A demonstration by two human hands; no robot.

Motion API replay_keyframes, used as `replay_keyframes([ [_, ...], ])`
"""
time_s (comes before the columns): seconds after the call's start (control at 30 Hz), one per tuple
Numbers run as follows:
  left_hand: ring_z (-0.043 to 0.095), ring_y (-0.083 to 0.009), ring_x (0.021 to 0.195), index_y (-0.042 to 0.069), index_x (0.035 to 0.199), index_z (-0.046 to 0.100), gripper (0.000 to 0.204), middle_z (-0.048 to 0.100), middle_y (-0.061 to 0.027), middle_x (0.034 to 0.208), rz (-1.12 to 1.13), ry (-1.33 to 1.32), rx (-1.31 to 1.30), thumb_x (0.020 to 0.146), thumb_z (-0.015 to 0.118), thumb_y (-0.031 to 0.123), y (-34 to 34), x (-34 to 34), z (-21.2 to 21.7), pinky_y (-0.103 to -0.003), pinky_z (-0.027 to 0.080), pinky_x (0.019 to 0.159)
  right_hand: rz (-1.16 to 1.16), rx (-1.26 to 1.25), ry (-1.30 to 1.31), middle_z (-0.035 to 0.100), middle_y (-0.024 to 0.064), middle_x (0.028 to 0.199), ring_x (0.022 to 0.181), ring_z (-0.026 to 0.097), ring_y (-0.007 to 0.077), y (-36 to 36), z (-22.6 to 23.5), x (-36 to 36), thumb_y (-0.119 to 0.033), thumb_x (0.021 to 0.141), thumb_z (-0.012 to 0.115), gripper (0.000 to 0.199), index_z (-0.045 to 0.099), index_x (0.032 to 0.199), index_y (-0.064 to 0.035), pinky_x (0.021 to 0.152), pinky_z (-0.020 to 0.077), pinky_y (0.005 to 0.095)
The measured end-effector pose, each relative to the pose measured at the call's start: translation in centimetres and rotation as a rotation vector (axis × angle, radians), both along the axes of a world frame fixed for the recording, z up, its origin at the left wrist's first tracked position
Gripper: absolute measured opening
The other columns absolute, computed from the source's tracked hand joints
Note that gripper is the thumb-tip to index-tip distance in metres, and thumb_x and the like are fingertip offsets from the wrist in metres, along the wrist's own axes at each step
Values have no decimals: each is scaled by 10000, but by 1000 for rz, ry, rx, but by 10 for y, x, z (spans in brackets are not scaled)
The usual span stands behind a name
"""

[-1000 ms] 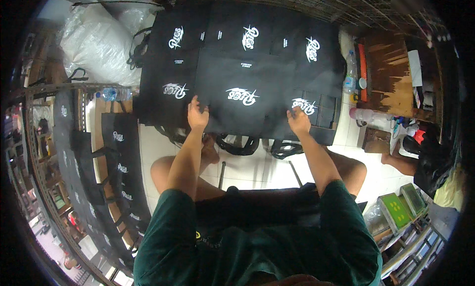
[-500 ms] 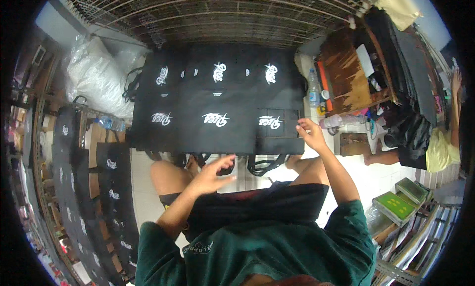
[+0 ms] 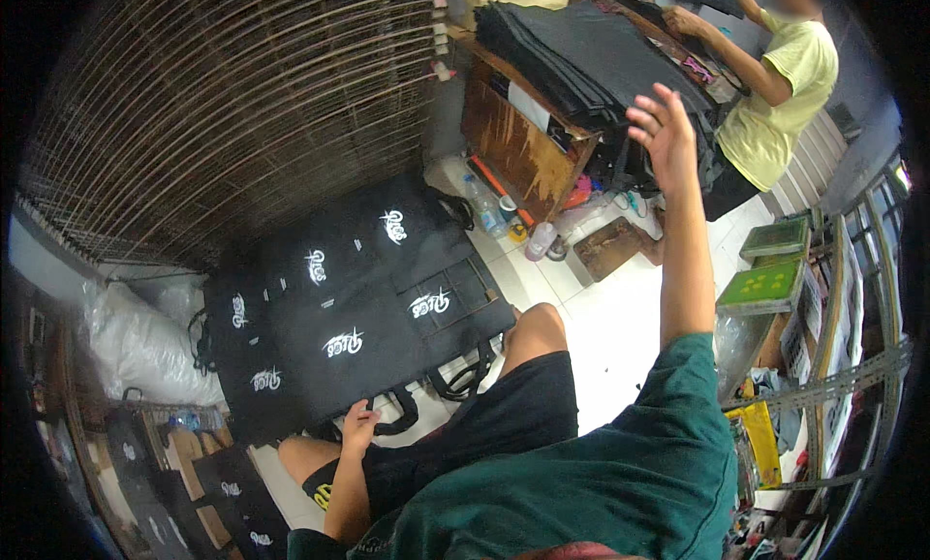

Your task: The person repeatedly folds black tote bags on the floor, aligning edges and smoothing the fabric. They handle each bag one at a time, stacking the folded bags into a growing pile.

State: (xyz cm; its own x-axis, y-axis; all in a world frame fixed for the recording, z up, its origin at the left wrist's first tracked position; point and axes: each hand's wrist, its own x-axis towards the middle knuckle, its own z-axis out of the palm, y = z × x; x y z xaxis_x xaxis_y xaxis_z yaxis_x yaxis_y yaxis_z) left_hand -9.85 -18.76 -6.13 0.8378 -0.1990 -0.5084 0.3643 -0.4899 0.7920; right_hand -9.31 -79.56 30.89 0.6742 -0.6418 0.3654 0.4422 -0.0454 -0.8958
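Black cloth bags (image 3: pixel 291 329) with white printed lettering lie spread in front of me, their handles (image 3: pixel 463 374) hanging over the near edge. My left hand (image 3: pixel 359 428) is beside that edge, close to a dark handle, with its fingers loosely apart and nothing seen in them. Far to the right, my right hand (image 3: pixel 664 134) is raised on an outstretched arm, empty, its fingers spread and slightly bent. It appears in front of a tall stack of plain black cloth pieces (image 3: pixel 572 51) on a wooden cabinet (image 3: pixel 528 139); whether it touches them I cannot tell.
A wire rack (image 3: pixel 232 105) rises behind the bags. A co-worker in a yellow shirt (image 3: pixel 796 85) stands beyond the stack, hands at dark cloth. Bottles (image 3: pixel 481 203) and a low wooden block (image 3: pixel 617 248) are on the floor. Green-framed screens (image 3: pixel 763 287) sit on the right.
My view has swung to the right. The right hand has left the bags' right edge and stretched out toward the black stack. My left hand remains near the bags' front edge.
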Motion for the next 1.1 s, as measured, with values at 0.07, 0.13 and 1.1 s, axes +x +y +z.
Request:
replay_keyframes([
  [0.07,590,-152,767,21,1228,513,480,633,-92,899,56,10,-6,798,696,132,-4,0,3,-280,477,700,22,177,-107,495,224,1215,1061,569,317,-44,17,-11,-544,881,500,726,310,1336,-10,839,500,422],
  [0.13,595,-153,765,9,1215,517,461,636,-98,896,40,-31,-20,802,689,122,-9,-1,8,-280,478,703,-14,321,-187,410,280,1297,1133,516,382,-77,25,-16,-633,822,523,930,174,1402,6,907,462,491],
  [1.1,513,-190,1107,37,1351,359,624,523,-95,1216,-142,-128,-1113,794,637,-13,-193,58,325,-333,403,976,325,-226,362,547,181,1164,1146,475,290,197,-183,-71,-147,674,799,665,466,1195,99,1023,307,390],
])
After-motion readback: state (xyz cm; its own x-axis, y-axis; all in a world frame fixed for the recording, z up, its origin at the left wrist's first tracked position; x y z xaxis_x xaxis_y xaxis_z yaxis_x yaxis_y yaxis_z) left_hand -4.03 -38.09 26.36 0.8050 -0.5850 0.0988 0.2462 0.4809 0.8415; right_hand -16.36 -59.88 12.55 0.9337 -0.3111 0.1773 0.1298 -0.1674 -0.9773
